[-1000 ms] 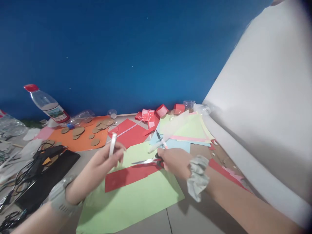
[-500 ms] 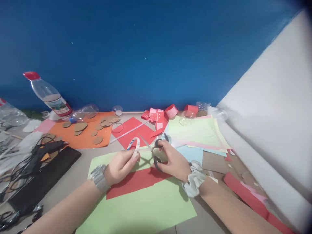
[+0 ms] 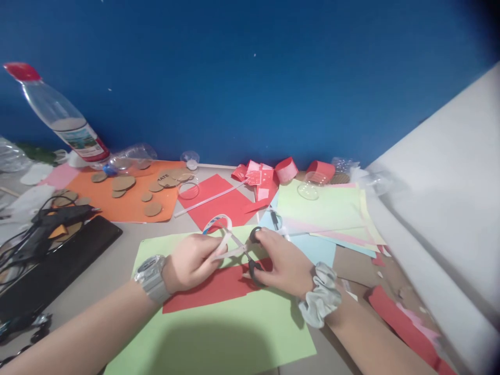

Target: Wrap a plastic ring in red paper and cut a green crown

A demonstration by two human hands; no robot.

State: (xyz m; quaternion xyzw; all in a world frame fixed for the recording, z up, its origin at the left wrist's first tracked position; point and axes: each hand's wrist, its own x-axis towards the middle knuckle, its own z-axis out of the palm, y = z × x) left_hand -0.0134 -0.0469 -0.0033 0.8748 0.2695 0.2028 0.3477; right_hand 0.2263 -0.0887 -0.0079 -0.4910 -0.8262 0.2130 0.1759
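Observation:
My left hand [image 3: 191, 263] is closed on a curved white strip [image 3: 223, 221] with blue print, bent into a loop above its fingers. My right hand [image 3: 287, 265] grips black-handled scissors [image 3: 245, 249], thumb and fingers at the two handles. The scissor blades are spread and point left, at the strip beside my left fingers; whether they touch it I cannot tell. Beneath both hands lie a red paper piece [image 3: 207, 291] and a large light green sheet [image 3: 234, 328].
On the left are an orange sheet [image 3: 113, 205] with several cardboard discs, a tilted red-capped bottle [image 3: 74, 130] and a black glue gun [image 3: 50, 219] with its cable. Behind stand red paper rings [image 3: 287, 169]. Stacked pale sheets [image 3: 328, 208] lie right, beside a white wall [image 3: 449, 172].
The scissors have swung down, their blades now at the strip instead of pointing up past it. More of the strip's loop shows above my left hand. The camera view has shifted.

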